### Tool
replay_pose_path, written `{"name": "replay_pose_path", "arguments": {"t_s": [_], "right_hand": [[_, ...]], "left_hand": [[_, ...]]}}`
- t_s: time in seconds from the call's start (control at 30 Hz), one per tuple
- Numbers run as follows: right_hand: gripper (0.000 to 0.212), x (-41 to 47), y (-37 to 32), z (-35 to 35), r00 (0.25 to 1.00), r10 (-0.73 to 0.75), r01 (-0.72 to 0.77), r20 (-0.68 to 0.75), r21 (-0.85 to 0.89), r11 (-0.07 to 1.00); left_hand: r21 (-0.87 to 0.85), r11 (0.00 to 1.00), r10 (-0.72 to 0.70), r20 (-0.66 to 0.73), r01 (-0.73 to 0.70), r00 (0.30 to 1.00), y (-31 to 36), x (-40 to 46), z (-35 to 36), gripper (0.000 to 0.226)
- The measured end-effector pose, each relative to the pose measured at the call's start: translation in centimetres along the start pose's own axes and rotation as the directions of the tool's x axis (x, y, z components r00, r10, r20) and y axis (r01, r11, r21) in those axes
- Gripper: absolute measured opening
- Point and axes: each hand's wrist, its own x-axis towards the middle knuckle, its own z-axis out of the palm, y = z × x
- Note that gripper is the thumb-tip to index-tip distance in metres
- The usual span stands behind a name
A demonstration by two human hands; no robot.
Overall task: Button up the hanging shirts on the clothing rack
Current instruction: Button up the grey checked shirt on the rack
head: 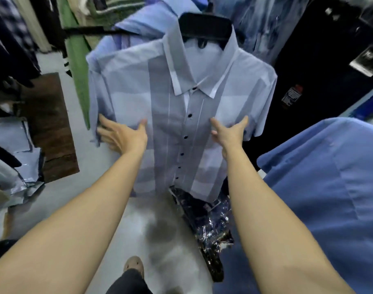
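Observation:
A light blue and grey short-sleeved shirt hangs in front of me on a black hanger. Its placket is closed down the front by a row of several dark buttons. My left hand lies against the shirt's left side near the sleeve, fingers spread and straight. My right hand touches the shirt's right side just right of the placket, its fingers also extended. Neither hand holds anything.
A darker blue shirt hangs close at the right. More blue garments hang behind the grey shirt. A plastic-wrapped dark bundle lies on the grey floor below. A green post and a brown mat are at the left.

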Motion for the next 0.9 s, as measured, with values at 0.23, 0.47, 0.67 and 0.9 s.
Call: {"name": "replay_pose_path", "arguments": {"t_s": [0.23,0.47,0.67,0.9], "right_hand": [[0.018,1.2,-4.8,1.5,0.982,-0.183,0.187,0.044,-0.122,0.975],[0.112,1.4,-9.6,-1.4,0.937,-0.288,0.231,-0.198,-0.267,0.936],[0.054,3.2,-14.0,-4.1,0.914,-0.407,0.338,-0.006,-0.545,0.767],[0.003,4.1,-13.4,-9.1,0.961,-0.219,0.269,0.171,-0.773,0.574]], "left_hand": [[-0.063,0.994,0.095,0.103,-0.088,0.990,0.8,4.6,-1.1,0.032],[-0.091,0.990,0.102,-0.016,-0.103,0.995,1.1,4.3,-5.2,0.047],[0.025,0.897,0.437,-0.207,-0.441,0.876,4.1,3.8,-8.1,0.060],[0.142,0.878,0.459,0.022,-0.457,0.888,6.0,6.1,-12.0,0.046]]}}
